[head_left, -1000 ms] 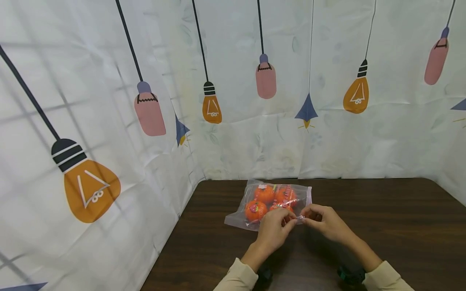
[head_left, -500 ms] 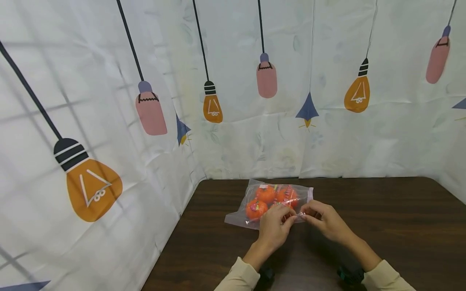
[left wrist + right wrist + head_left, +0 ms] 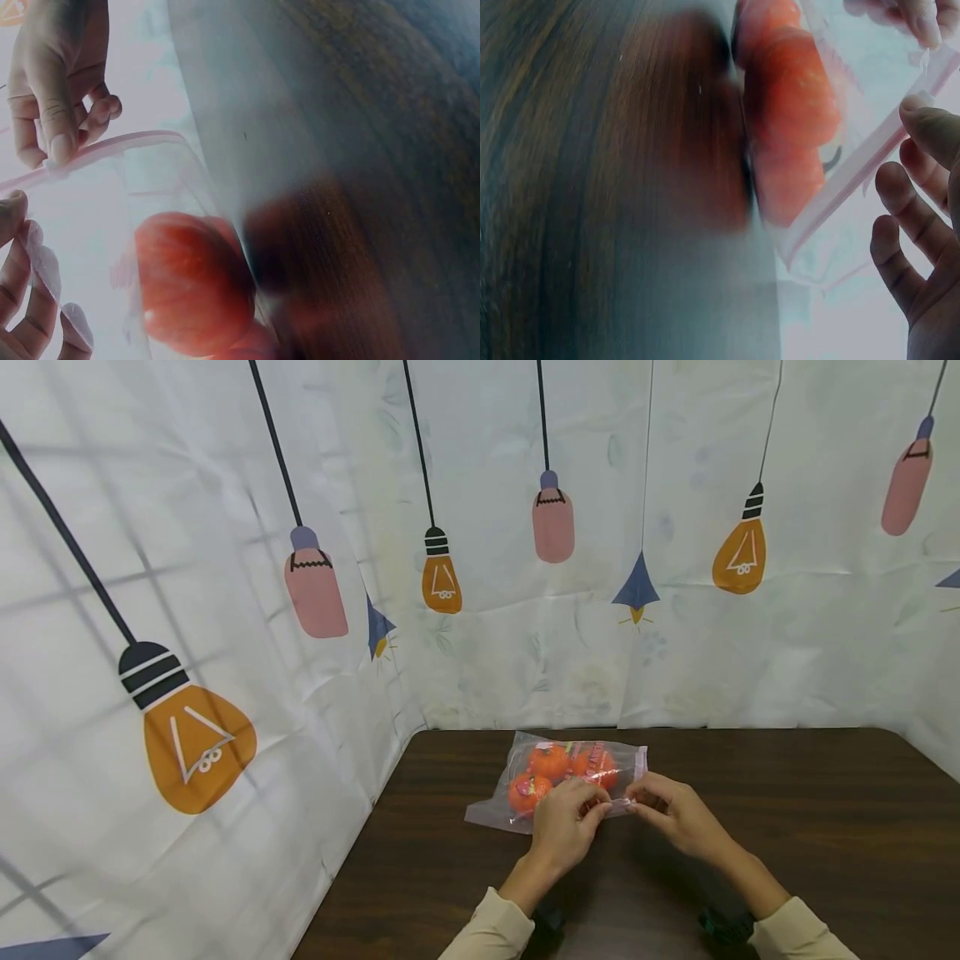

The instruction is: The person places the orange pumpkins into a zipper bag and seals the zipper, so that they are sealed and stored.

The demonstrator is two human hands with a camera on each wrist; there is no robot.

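Note:
A clear zip-top plastic bag (image 3: 491,812) with a pink-edged zip strip and pink print lies on the dark table. Inside it are several round orange-red fruits (image 3: 547,762), which look like tomatoes (image 3: 191,285); a dark stem shows on one in the right wrist view. My left hand (image 3: 562,827) pinches the near part of the bag's zip edge between thumb and finger. Just to its right, my right hand (image 3: 682,820) pinches the same strip (image 3: 847,180) with thumb and index finger, its other fingers loosely bent. The left hand covers part of the fruit in the head view.
The dark wood-grain table (image 3: 810,810) stretches right and forward of the bag. White cloth (image 3: 480,677) printed with hanging lamps closes off the back and left side. Dark devices (image 3: 726,927) sit under both wrists.
My right hand has slid a little to the right and away along the zip edge, widening the gap between the two hands. The left hand keeps nearly the same place.

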